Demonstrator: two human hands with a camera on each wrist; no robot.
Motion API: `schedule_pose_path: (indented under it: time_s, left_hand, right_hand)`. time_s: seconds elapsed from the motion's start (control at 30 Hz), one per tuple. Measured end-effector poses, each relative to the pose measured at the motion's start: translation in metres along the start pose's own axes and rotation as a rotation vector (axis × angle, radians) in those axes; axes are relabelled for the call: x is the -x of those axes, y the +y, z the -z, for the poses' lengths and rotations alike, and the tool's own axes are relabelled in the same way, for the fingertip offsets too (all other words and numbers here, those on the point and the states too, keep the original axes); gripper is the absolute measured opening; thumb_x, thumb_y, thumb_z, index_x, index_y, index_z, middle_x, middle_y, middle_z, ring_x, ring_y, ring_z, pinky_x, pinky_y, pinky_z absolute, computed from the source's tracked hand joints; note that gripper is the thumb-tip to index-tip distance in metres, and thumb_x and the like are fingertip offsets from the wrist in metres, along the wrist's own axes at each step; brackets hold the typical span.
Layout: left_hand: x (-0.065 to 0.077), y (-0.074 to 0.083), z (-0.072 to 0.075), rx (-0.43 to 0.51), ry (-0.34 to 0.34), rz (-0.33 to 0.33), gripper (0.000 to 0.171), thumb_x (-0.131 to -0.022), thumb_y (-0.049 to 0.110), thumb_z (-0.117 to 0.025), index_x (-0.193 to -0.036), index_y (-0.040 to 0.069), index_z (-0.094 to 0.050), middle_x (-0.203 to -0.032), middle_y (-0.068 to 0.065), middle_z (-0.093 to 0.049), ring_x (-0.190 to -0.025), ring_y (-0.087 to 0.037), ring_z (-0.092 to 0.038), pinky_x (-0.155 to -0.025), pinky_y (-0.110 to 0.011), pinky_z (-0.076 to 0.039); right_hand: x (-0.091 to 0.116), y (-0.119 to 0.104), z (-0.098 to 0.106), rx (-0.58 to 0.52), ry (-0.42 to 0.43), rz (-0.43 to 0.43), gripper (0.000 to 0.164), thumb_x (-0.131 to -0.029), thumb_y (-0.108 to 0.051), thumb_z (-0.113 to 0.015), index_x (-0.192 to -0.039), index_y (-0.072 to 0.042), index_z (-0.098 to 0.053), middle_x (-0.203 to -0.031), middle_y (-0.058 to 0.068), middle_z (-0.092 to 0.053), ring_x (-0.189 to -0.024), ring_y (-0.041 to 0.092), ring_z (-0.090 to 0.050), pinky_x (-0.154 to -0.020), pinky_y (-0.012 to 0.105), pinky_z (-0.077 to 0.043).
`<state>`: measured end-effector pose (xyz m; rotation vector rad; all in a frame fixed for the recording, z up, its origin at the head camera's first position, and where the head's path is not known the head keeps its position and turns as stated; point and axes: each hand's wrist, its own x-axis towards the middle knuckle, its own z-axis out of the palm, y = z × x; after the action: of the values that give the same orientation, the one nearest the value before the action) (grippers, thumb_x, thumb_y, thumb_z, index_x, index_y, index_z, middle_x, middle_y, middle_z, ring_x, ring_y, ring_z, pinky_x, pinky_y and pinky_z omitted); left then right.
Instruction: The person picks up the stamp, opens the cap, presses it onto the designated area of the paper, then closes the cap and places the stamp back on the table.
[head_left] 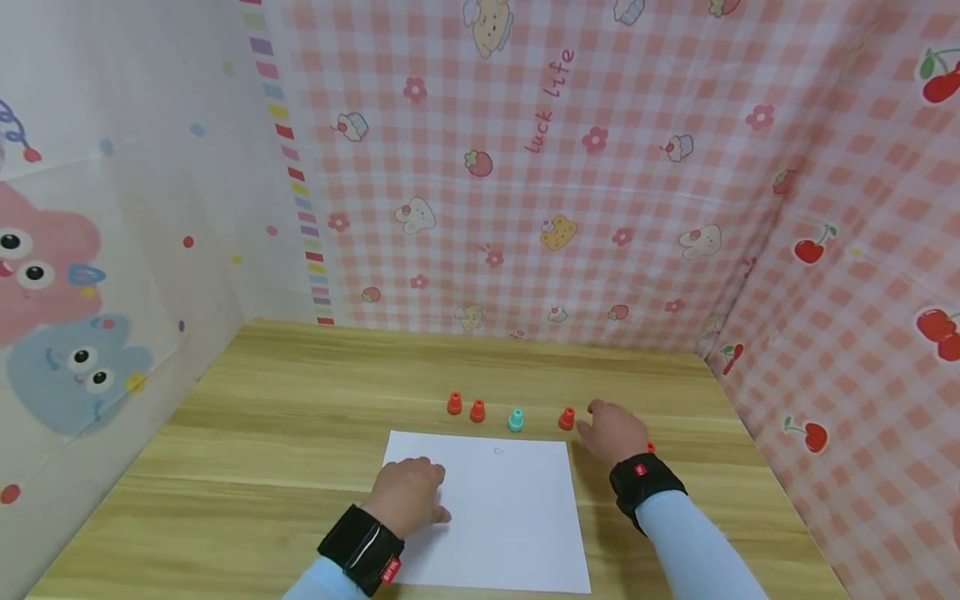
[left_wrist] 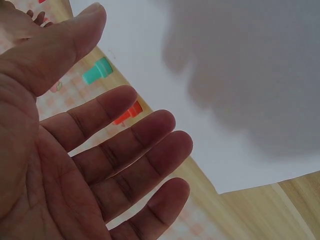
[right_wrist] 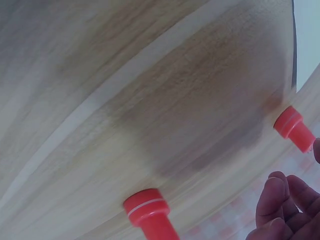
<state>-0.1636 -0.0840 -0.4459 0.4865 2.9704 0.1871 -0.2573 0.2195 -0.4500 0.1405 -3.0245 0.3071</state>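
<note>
My left hand (head_left: pixel 408 496) hovers over the left part of a white sheet of paper (head_left: pixel 517 533). Its fingers are spread and relaxed in the left wrist view, holding nothing. To the right of the sheet's far edge, my right hand (head_left: pixel 613 433) reaches beside a small red toy stamp (head_left: pixel 567 418). Its thumb and fingertips are close to that stamp, with the fingers (right_wrist: pixel 274 197) loosely bent and apart from it in the right wrist view. Another red stamp (right_wrist: pixel 147 207) stands nearer the right wrist, mostly hidden behind it in the head view.
Beyond the paper stand a teal stamp (head_left: pixel 516 420) and two more red stamps, a left one (head_left: pixel 454 403) and a right one (head_left: pixel 477 411). A small faint mark (head_left: pixel 498 451) shows near the sheet's far edge. Patterned cloth (head_left: pixel 525 208) walls surround the wooden table (head_left: pixel 247 467).
</note>
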Motion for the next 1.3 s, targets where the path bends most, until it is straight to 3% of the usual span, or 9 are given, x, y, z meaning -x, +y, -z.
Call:
schedule_pose_path:
  time_s: [0.4, 0.8, 0.93, 1.07, 1.3]
  left_hand:
    - [0.003, -0.002, -0.001, -0.003, -0.012, 0.009, 0.043, -0.064, 0.04, -0.084, -0.09, 0.01, -0.069, -0.08, -0.006, -0.067, -0.073, -0.024, -0.061, -0.066, -0.044, -0.052]
    - [0.005, -0.002, -0.002, -0.028, -0.008, 0.013, 0.041, -0.065, 0.042, -0.083, -0.085, 0.01, -0.068, -0.077, -0.006, -0.067, -0.07, -0.023, -0.061, -0.063, -0.043, -0.052]
    - [0.005, -0.002, 0.001, -0.029, -0.016, 0.022, 0.041, -0.065, 0.042, -0.083, -0.087, 0.01, -0.068, -0.077, -0.006, -0.066, -0.07, -0.022, -0.06, -0.063, -0.042, -0.052]
    - [0.006, -0.004, 0.001, -0.029, -0.011, 0.024, 0.042, -0.065, 0.041, -0.083, -0.088, 0.01, -0.069, -0.077, -0.006, -0.067, -0.07, -0.023, -0.061, -0.063, -0.042, -0.052]
    - [0.005, -0.007, -0.002, -0.024, -0.016, 0.032, 0.042, -0.065, 0.042, -0.083, -0.087, 0.01, -0.069, -0.077, -0.006, -0.067, -0.07, -0.023, -0.061, -0.063, -0.043, -0.052]
  right_hand:
    - [-0.012, -0.01, -0.015, -0.014, -0.016, 0.011, 0.042, -0.087, -0.029, -0.063, -0.113, 0.005, -0.063, -0.1, 0.023, -0.071, -0.084, 0.035, -0.065, -0.073, 0.053, -0.055]
    - [-0.024, -0.013, -0.031, 0.033, 0.007, 0.032, 0.035, -0.086, -0.026, -0.067, -0.107, 0.001, -0.062, -0.082, 0.015, -0.07, -0.065, 0.026, -0.061, -0.059, 0.044, -0.054]
    - [-0.025, -0.015, -0.033, 0.042, 0.025, 0.062, 0.025, -0.087, -0.021, -0.067, -0.1, 0.0, -0.064, -0.077, 0.014, -0.07, -0.062, 0.025, -0.061, -0.055, 0.043, -0.054]
    - [-0.026, -0.016, -0.035, 0.043, 0.035, 0.077, 0.016, -0.087, -0.017, -0.066, -0.092, -0.001, -0.065, -0.075, 0.014, -0.071, -0.062, 0.026, -0.062, -0.054, 0.043, -0.054]
    - [-0.028, -0.02, -0.037, 0.037, 0.023, 0.063, 0.017, -0.087, -0.016, -0.067, -0.092, -0.001, -0.065, -0.074, 0.014, -0.07, -0.061, 0.025, -0.06, -0.056, 0.043, -0.054]
